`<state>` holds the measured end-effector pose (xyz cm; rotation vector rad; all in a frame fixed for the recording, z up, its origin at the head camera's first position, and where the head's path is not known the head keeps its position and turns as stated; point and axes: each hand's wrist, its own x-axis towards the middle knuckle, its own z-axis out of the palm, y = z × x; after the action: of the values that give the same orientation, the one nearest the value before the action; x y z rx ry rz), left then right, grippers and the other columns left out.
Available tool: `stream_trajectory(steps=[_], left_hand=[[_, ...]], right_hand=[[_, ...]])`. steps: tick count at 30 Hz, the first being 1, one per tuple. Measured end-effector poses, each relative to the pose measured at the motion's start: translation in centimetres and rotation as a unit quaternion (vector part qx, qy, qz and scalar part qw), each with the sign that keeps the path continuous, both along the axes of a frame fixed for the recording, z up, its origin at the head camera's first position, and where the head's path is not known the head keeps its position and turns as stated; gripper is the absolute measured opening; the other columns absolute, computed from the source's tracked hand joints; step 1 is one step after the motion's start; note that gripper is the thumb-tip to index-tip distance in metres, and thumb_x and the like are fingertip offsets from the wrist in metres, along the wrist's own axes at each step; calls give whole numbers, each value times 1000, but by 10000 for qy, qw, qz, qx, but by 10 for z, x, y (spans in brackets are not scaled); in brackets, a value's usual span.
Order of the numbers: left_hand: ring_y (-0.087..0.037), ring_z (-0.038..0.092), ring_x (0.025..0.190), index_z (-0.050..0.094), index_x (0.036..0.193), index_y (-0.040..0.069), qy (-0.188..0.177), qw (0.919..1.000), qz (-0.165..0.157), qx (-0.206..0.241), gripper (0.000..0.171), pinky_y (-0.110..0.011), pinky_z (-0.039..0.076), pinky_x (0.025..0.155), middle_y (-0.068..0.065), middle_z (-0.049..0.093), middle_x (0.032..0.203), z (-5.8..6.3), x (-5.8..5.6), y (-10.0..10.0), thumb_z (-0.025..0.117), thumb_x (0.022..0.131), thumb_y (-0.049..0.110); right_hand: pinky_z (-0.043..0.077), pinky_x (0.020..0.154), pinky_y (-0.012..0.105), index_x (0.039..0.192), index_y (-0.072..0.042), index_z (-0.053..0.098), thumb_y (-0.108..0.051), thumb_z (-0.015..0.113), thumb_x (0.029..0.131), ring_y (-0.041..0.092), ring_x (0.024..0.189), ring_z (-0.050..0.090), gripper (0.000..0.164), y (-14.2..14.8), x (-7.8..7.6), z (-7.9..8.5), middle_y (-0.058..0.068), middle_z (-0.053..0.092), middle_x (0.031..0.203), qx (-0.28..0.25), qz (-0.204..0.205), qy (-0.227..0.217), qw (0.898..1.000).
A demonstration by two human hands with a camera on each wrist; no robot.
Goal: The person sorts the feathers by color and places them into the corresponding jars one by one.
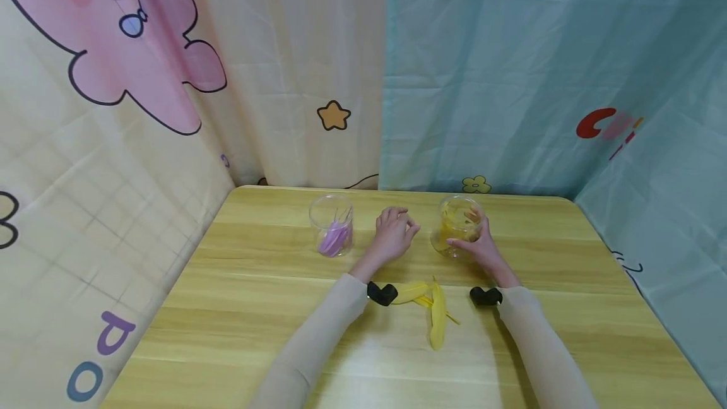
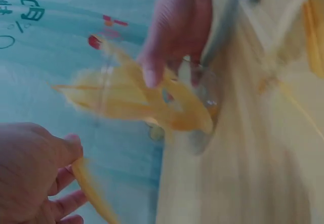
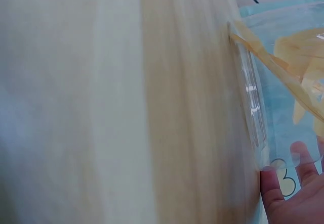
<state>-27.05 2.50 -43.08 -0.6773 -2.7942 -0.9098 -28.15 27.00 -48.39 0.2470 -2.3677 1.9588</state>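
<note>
My right hand (image 1: 481, 246) grips a clear cup (image 1: 436, 242) with yellow feathers (image 1: 451, 227) inside, thumb in front and fingers round the far side. In the left wrist view the feathers (image 2: 111, 95) show large and blurred through the clear wall. Just left of that cup is my left hand (image 1: 392, 232), apart from it. Between its thumb and fingers it pinches a slim yellow feather (image 2: 92, 191), which is hard to make out in the head view. More yellow feathers (image 1: 437, 317) lie on the table between the forearms.
A second clear cup (image 1: 318, 214) stands to the left, with purple feathers (image 1: 335, 238) leaning in it. Both cups are near the back edge of the wooden table (image 1: 238, 308). Printed curtains (image 1: 295, 68) hang behind the table and along both sides.
</note>
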Motion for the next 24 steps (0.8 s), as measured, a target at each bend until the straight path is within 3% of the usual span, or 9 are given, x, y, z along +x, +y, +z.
stream_trajectory(steps=[2, 4, 9, 14, 17, 20, 24], left_hand=[[-32, 28, 128, 58, 101, 9, -55, 9968, -325, 723, 22, -47, 23, 103, -13, 41, 140, 15, -1, 7, 46, 101, 28], [-32, 28, 129, 55, 102, 8, -62, 9873, -618, 1462, 23, -48, 22, 104, -13, 41, 141, 28, -3, 13, 44, 102, 27], [-25, 26, 134, 53, 98, 4, 172, 9470, -1140, 2998, 21, -46, 21, 108, -12, 42, 141, 56, -10, 30, 42, 103, 22], [-24, 29, 133, 50, 94, -2, 641, 9061, -1472, 3914, 17, -42, 20, 108, -17, 44, 138, 72, -15, 48, 41, 102, 11], [-29, 31, 131, 48, 94, -5, 882, 8910, -1600, 4156, 12, -42, 22, 107, -22, 46, 134, 80, -9, 58, 41, 101, 3], [-30, 33, 128, 47, 94, -5, 1115, 8902, -1579, 4125, 9, -41, 26, 105, -24, 47, 131, 79, -6, 70, 42, 99, 0], [-22, 36, 125, 50, 94, 1, 1669, 9002, -1401, 3771, 10, -36, 28, 104, -15, 51, 130, 53, -24, 90, 46, 99, 9]], right_hand=[[12, 109, 54, 147, -13, 8, -4, 77, 78, 42, 134, 16, 99, 2, -3, -5, 23, 16, 149, 46, -38, 18, 10000], [12, 108, 54, 147, -13, 6, -6, 78, 78, 41, 134, 17, 100, 3, -5, -8, 22, 16, 149, 85, -63, 41, 9999], [14, 108, 55, 148, -12, 5, -6, 78, 78, 41, 133, 19, 101, 4, -5, -11, 21, 18, 148, -3, -40, 79, 10000], [14, 108, 53, 147, -15, 7, -5, 77, 79, 40, 132, 20, 98, 5, -6, -10, 20, 18, 148, -41, -39, 96, 9999], [15, 108, 53, 147, -17, 8, -4, 76, 79, 39, 132, 21, 97, 6, -6, -9, 20, 17, 148, -78, -26, 78, 9999], [15, 108, 54, 148, -16, 6, -2, 75, 80, 40, 133, 18, 97, 5, -5, -7, 22, 14, 149, -124, 58, 54, 9999], [20, 105, 52, 147, -9, 3, 1, 72, 81, 43, 133, 14, 96, 1, 2, 3, 26, 12, 148, -123, 195, 52, 9997]])
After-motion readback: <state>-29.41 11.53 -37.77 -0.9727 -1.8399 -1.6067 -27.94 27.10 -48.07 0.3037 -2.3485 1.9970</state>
